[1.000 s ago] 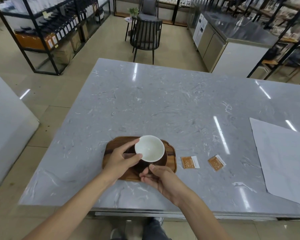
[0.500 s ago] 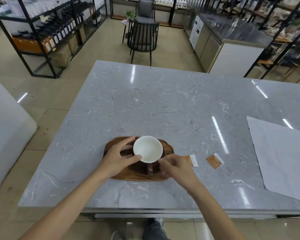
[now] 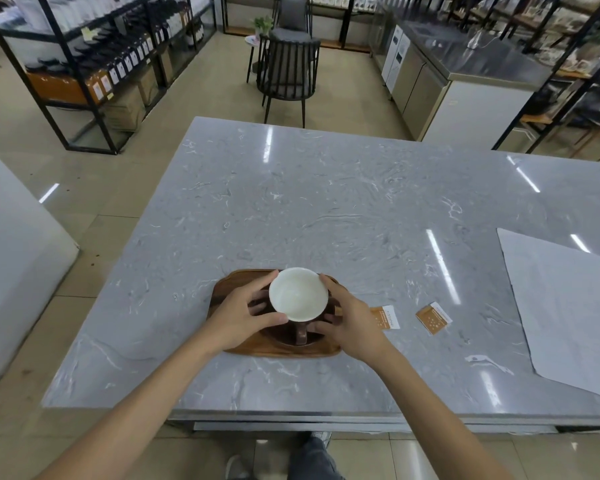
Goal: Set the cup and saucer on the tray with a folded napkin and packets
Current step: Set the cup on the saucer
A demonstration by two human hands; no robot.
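Arms: both are showing bare to the frame edge, sleeveless.
Trousers: dark grey.
Shoes: grey, partly showing below.

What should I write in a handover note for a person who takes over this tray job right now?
Left hand: curled round the white-lined cup, thumb at its near rim.
Right hand: fingers curled at the cup's right side and the dark round saucer.
Cup stands on the saucer, on the oval wooden tray, handle toward the person.
Two orange packets lie on the grey marble table, right of the tray.
Done: cup and saucer placed.
Left: packets onto the tray, plus a folded napkin; none is visible yet.
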